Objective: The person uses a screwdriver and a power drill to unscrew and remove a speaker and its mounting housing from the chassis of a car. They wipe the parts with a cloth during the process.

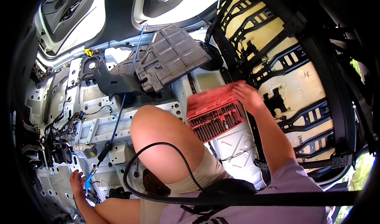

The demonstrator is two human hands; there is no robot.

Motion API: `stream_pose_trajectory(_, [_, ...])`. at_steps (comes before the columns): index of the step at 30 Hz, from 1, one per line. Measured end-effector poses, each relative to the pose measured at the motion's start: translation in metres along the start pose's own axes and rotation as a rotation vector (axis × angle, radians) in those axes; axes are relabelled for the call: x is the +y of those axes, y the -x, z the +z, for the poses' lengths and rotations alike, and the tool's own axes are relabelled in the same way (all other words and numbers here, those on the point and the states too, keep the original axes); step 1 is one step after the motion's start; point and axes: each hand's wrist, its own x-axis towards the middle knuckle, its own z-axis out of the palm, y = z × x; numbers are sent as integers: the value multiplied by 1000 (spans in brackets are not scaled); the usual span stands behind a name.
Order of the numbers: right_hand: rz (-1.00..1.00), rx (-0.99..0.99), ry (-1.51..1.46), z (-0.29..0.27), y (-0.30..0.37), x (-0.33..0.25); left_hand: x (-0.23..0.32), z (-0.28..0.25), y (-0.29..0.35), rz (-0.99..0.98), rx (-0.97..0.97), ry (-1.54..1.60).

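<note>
My right hand grips the upper right edge of the lid of a red tool case. The lid is partly raised and smeared by motion. Inside the case, rows of dark bits or sockets show in their slots. At the lower left, my left hand has its fingers curled around a blue air blow gun, partly hidden by the fingers. A metal coupling joins the gun to a blue hose that runs up past my knee.
Around me is a stripped car interior with bare metal floor and loose wiring. A grey ribbed panel lies ahead, beside a dark plastic trim piece. Black seat framing with cream backing stands at right. A black cable loops over my leg.
</note>
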Motion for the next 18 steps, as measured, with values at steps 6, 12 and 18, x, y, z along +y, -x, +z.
stream_pose_trajectory(6, [-260,-333,1463,17,-26,40,-7,2,3,3,-40,-102])
stream_pose_trajectory(12, [-180,-345,1448,1,-24,73,-22,-12,9,-41,-50,-62])
stream_pose_trajectory(18, [-418,-355,1484,10,-5,85,-11,-2,25,-46,-29,-98])
